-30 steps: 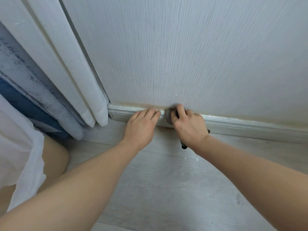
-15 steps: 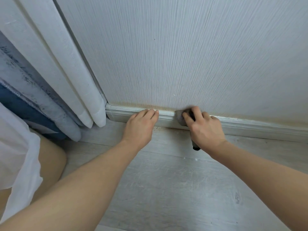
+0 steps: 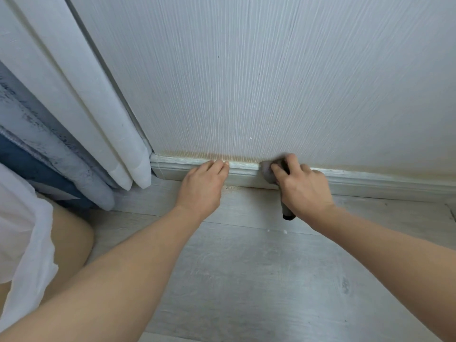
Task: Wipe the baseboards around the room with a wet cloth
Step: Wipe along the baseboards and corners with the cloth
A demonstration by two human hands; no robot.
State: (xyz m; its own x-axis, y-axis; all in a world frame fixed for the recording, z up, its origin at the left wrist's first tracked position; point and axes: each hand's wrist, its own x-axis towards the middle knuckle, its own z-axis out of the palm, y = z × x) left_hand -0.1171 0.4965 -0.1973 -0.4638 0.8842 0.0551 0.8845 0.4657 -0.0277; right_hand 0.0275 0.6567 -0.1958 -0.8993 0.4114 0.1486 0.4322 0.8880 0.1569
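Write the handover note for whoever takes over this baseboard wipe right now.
Left hand: open, fingertips resting on the baseboard top edge.
Right hand: grips the grey cloth, pressed to the baseboard just right of the left hand.
Done: cannot tell which stretch is wiped.
Left: brownish staining on the wall along the baseboard top; debris on the floor at its foot; the run to the right.

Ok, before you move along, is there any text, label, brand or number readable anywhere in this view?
None can be read.
Patterned curtain: faint dark marks, too blurred to tell whether they are writing.
Wall, baseboard, grey cloth and floor: no text shows.
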